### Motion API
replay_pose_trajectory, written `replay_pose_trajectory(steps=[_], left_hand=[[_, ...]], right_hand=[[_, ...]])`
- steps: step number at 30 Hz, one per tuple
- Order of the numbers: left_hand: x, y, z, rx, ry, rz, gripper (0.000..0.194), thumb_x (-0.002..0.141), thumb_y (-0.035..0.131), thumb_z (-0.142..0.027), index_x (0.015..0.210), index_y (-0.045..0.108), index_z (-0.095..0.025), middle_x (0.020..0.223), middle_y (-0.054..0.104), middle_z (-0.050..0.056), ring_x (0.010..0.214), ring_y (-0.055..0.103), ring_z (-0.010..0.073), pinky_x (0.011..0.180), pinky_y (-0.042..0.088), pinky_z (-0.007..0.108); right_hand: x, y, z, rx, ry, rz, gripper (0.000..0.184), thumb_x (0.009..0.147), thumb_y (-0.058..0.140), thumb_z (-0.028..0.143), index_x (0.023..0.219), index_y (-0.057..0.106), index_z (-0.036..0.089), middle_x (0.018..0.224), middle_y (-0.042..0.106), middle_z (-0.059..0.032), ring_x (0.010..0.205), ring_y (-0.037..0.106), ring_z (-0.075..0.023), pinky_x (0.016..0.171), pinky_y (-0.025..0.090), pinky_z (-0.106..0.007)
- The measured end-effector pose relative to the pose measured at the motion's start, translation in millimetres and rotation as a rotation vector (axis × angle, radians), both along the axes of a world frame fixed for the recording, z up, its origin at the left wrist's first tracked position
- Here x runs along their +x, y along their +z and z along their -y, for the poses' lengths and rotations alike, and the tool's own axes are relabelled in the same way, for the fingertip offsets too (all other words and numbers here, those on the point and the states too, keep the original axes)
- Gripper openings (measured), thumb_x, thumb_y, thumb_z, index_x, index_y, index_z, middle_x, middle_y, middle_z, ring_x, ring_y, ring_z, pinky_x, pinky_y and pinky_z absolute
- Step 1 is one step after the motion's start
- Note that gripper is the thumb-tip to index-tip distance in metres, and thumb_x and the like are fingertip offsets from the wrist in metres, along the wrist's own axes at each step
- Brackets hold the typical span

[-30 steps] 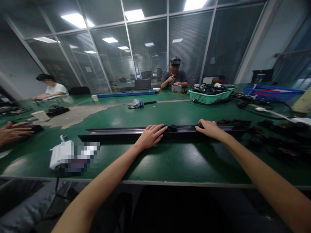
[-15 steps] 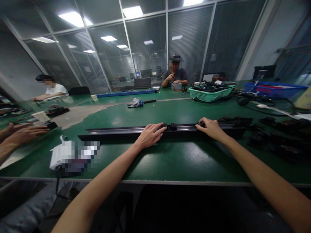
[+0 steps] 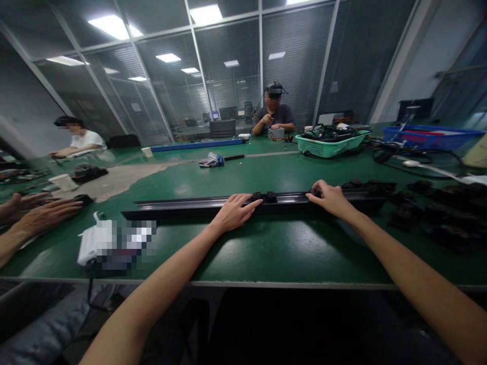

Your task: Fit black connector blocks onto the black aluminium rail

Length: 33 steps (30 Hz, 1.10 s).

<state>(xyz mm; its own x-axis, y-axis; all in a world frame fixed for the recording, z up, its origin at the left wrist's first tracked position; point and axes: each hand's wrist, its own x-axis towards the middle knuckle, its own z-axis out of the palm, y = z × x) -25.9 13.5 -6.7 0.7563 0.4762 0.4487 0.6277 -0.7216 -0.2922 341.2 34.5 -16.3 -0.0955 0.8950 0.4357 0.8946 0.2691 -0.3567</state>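
A long black rail [image 3: 178, 207] with a shiny channel lies across the green table in front of me. My left hand [image 3: 234, 212] rests over its middle, fingers stretched out, fingertips beside two small black blocks [image 3: 270, 196] seated in the channel. Further right, my right hand [image 3: 327, 196] pinches a small dark block [image 3: 315, 192] at the channel; the fingers partly hide it. More black parts [image 3: 367, 187] sit around the rail's right end, and a heap of similar dark parts [image 3: 437, 213] spreads beyond it. Their exact kind is too dark to make out.
A white device [image 3: 93, 243] with a cable lies near the front edge. At left are a co-worker's hands [image 3: 45, 215] and a paper cup [image 3: 64, 182]. A green basket [image 3: 327, 147] of cables, a blue tray [image 3: 429, 138] and a glove [image 3: 212, 160] are farther back.
My left fingers have shifted slightly, showing more of the left black block. My right hand has lifted its fingers a little at the rail. The co-worker's hands at left moved rightward.
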Motion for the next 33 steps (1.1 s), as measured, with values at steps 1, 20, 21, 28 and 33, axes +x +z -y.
replay_pose_trajectory(steps=[1,20,21,28,33], left_hand=[[0.2,0.3,0.4,-0.003,0.001,0.000,0.044,0.102,0.037,-0.031,0.145,0.045,-0.029,0.136,0.052,0.011,0.123,0.050,0.0240,0.104,0.042,0.043],[4.6,0.8,2.4,-0.002,0.039,-0.016,0.044,0.102,0.035,-0.034,0.145,0.046,-0.032,0.135,0.050,0.011,0.123,0.048,0.0257,0.102,0.041,0.043],[4.9,0.8,2.6,-0.001,0.042,-0.016,0.044,0.102,0.035,-0.034,0.144,0.047,-0.031,0.135,0.051,0.011,0.123,0.048,0.0257,0.102,0.041,0.043],[7.0,0.8,3.3,-0.002,0.047,-0.003,0.043,0.102,0.034,-0.035,0.142,0.050,-0.030,0.134,0.051,0.012,0.122,0.049,0.0258,0.101,0.041,0.043],[6.7,1.5,3.7,-0.005,0.043,-0.009,0.043,0.102,0.034,-0.036,0.142,0.050,-0.028,0.134,0.052,0.012,0.121,0.049,0.0260,0.101,0.041,0.043]], right_hand=[[0.0,0.4,0.4,-0.001,0.005,0.007,0.033,0.083,0.048,0.054,0.095,0.049,0.022,0.084,0.067,-0.0078,0.081,0.062,-0.0272,0.083,0.035,-0.039],[-5.6,3.9,4.4,0.034,-0.105,0.113,0.032,0.084,0.044,0.051,0.091,0.056,0.022,0.081,0.068,-0.0078,0.082,0.063,-0.0278,0.080,0.032,-0.038],[-5.0,3.6,3.8,0.032,-0.109,0.112,0.032,0.084,0.045,0.051,0.091,0.055,0.022,0.082,0.068,-0.0079,0.083,0.063,-0.0280,0.081,0.032,-0.038],[-1.4,2.0,1.7,0.013,-0.114,0.127,0.032,0.084,0.044,0.051,0.093,0.055,0.022,0.085,0.069,-0.0091,0.084,0.062,-0.0288,0.081,0.032,-0.038],[-1.5,3.1,2.4,0.001,-0.111,0.116,0.033,0.084,0.044,0.051,0.094,0.054,0.022,0.085,0.069,-0.0086,0.085,0.063,-0.0288,0.081,0.032,-0.039]])
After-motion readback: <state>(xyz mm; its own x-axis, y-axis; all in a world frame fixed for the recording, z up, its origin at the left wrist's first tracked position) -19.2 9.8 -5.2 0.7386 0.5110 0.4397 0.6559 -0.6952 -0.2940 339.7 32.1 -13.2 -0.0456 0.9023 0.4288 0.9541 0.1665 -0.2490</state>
